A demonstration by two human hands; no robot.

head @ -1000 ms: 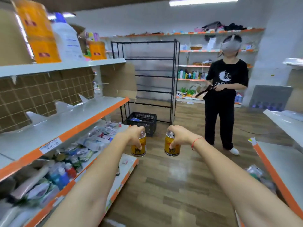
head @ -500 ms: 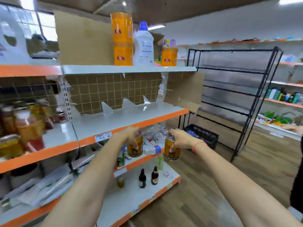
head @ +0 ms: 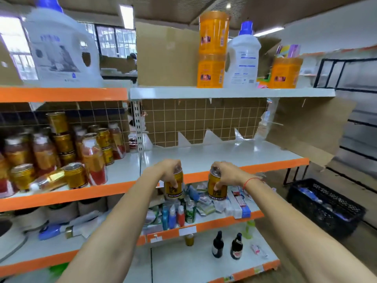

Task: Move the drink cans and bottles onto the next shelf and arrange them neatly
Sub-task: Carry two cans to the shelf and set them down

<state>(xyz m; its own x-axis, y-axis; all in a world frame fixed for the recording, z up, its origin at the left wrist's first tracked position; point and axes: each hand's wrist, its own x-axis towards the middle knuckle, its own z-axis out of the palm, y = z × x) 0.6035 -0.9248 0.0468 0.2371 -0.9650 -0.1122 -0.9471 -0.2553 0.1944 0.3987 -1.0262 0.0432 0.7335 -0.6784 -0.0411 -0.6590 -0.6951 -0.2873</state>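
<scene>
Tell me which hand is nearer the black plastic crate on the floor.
Right. The right hand, gripping a gold can, is on the side of the black plastic crate; the left hand is farther left.

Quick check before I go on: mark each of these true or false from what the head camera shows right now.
1. Each hand holds a gold can. True: left hand grips one can, right hand another can.
2. The middle shelf ahead already has cans on it. False: it is bare.
3. Cans and bottles crowd the shelf to the left. True.
4. One can there lies on its side. True: a tipped can near the front.
5. The held cans rest on the shelf. False: both are in the air before its edge.
</scene>
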